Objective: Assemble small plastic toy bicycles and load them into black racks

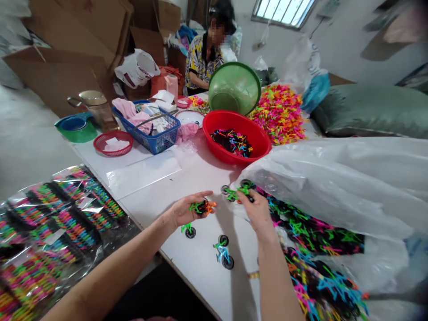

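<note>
My left hand (180,211) is turned palm up over the table and holds small plastic toy bicycles, one green and one orange (210,207). Between the thumb and fingers of my right hand (257,209) are green toy bicycles (231,193) with black wheels; how many is hard to make out. Just below my left hand, a green toy bicycle (189,230) rests on the white table (200,263), partly hidden by the hand. A blue and green toy bicycle (224,253) lies between my forearms.
Right of my right hand, a plastic bag (334,178) covers heaped toy bicycles (310,232). A red basin (214,154) with parts stands ahead, a green basin (234,87) tilted behind it. A blue basket (154,145) sits farther left. Packed bags (67,223) lie left. A person (203,58) sits opposite.
</note>
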